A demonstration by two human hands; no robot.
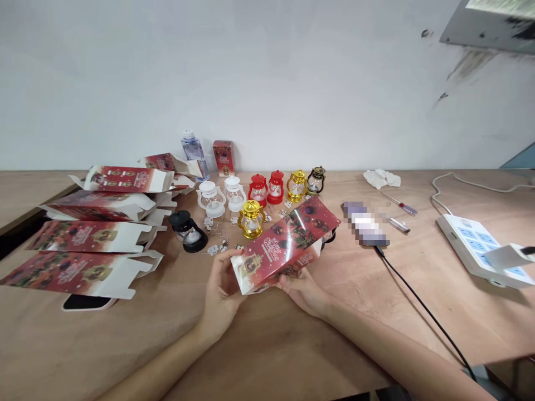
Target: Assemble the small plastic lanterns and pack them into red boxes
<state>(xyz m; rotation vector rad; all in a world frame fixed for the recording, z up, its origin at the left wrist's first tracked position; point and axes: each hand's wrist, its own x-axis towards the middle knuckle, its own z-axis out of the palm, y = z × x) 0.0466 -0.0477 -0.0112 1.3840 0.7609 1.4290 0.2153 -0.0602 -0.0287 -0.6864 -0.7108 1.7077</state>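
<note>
Red printed cardboard box [288, 239] is pinched by the left hand [224, 278] and the right hand [304, 288] over the brown wooden counter [259, 351], one small closed red box [224, 159] stands done, while open-flapped red-and-white cartons [87, 235] and small colourful lanterns [251, 221] are not yet packed.

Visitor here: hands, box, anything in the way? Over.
Left hand and right hand both holding glossy red printed cardboard box. Box tilted. Shiny gold lantern with clear globe just beyond.
</note>
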